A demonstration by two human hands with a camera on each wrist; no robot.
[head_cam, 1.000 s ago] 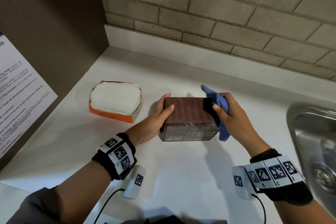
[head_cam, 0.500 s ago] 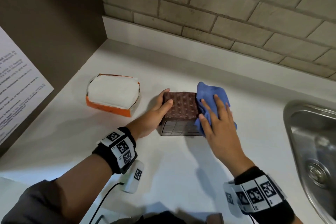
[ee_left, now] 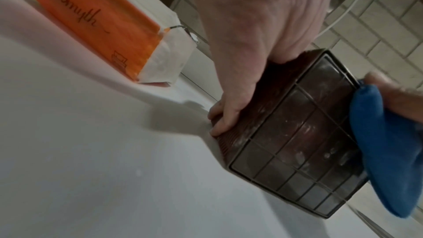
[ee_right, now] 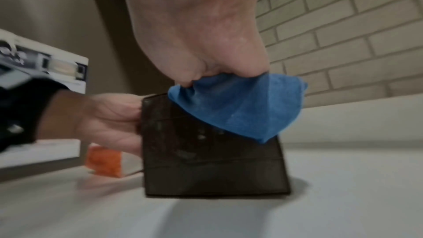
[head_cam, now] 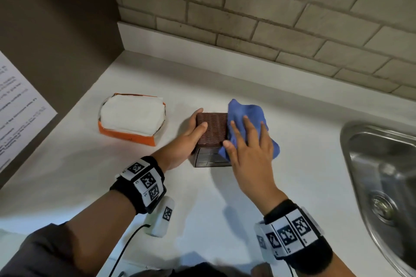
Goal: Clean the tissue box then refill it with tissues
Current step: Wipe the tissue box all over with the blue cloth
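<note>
One tissue box (head_cam: 211,129), brown, gripped by left hand (head_cam: 183,145).
Right hand (head_cam: 249,153), fingers flat, presses blue cloth (head_cam: 247,114); orange pack (ee_left: 96,23) reads "Smyth".

Left hand (head_cam: 189,139) curled in a grip; right hand (head_cam: 249,148) pressing flat, fingers spread.

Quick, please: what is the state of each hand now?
Left hand: grips the side of the brown box.
Right hand: open, fingers straight, pressing the blue cloth onto the box.
</note>
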